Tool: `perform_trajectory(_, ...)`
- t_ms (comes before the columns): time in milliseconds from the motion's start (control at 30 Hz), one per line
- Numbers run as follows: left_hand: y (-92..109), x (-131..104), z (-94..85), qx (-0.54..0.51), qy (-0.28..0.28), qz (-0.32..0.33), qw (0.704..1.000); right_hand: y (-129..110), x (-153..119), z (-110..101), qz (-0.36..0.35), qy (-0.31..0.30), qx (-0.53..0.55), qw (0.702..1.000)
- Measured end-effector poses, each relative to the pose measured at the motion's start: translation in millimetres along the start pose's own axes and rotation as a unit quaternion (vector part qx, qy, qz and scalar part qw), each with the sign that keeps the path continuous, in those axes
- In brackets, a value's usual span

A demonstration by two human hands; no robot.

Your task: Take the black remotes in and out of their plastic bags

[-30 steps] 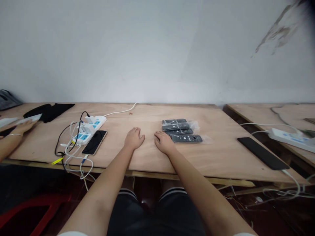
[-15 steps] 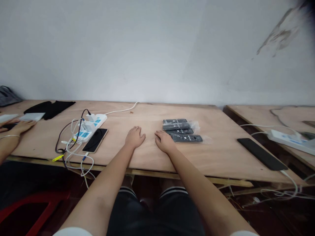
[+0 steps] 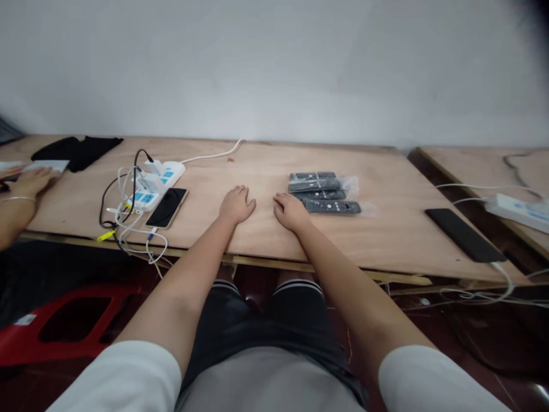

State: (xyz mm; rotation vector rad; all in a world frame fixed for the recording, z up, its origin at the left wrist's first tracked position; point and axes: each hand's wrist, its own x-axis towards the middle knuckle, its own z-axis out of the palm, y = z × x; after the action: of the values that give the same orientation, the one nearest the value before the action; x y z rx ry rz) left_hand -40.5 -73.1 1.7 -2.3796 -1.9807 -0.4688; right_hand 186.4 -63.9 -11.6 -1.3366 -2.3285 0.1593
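My left hand (image 3: 237, 205) lies palm down on the wooden table (image 3: 257, 166), its thumb spread and nothing in it. Across a short gap, my right hand (image 3: 291, 211) also rests flat on the wood, open and holding nothing. Just beyond it and to its right lie several black remote controls (image 3: 328, 206) in clear plastic sleeves, overlapping one another. My right hand is right beside the nearest remotes and hides part of their left ends. A phone (image 3: 167, 208) with a dark screen lies to the left of my left hand.
A white power strip (image 3: 156, 184) with chargers and tangled cables sits at left. Another person's hand (image 3: 32, 182) is at far left, near black cloth (image 3: 79, 151). A dark phone (image 3: 464, 234) lies at right; a second power strip (image 3: 518, 210) stands on the neighbouring table.
The view has tilted down, so the table appears higher and more of my shirt shows. My hands and the remotes keep their places on the table.
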Motion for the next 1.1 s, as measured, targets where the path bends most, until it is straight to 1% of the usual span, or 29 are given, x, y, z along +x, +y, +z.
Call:
perform_trajectory(133, 0.6, 0.0, -0.8, -0.012, -0.001, 0.002, 1.0, 1.4, -0.8, 1.1, 0.0, -0.004, 0.018, 1.0)
perform_trajectory(267, 0.1, 0.5, -0.9, -0.027, 0.0, 0.003, 1.0, 4.2, -1.9, 3.0, 0.006, 0.01, 0.051, 0.999)
perform_trajectory(400, -0.8, 0.4, -0.2, -0.039, -0.011, -0.003, 0.999, 7.2, -4.1, 3.8, 0.002, 0.019, 0.071, 0.997)
perform_trajectory(567, -1.0, -2.5, 0.4, -0.076, -0.03, -0.009, 0.997, 6.2, -8.6, -0.3, 0.007, 0.007, 0.068, 0.998)
perform_trajectory(733, 1.8, -4.0, -1.9, -0.106, -0.033, -0.019, 0.994, 2.9, -9.8, -5.9, 0.01, -0.002, 0.062, 0.998)
perform_trajectory(900, 2.5, -3.8, -1.2, -0.098, -0.027, -0.021, 0.995, 3.9, -10.0, -3.4, 0.008, 0.0, 0.055, 0.998)
perform_trajectory(1100, -1.2, -0.8, 3.2, -0.072, -0.016, -0.005, 0.997, 6.2, -7.8, 1.3, 0.006, 0.014, 0.062, 0.998)
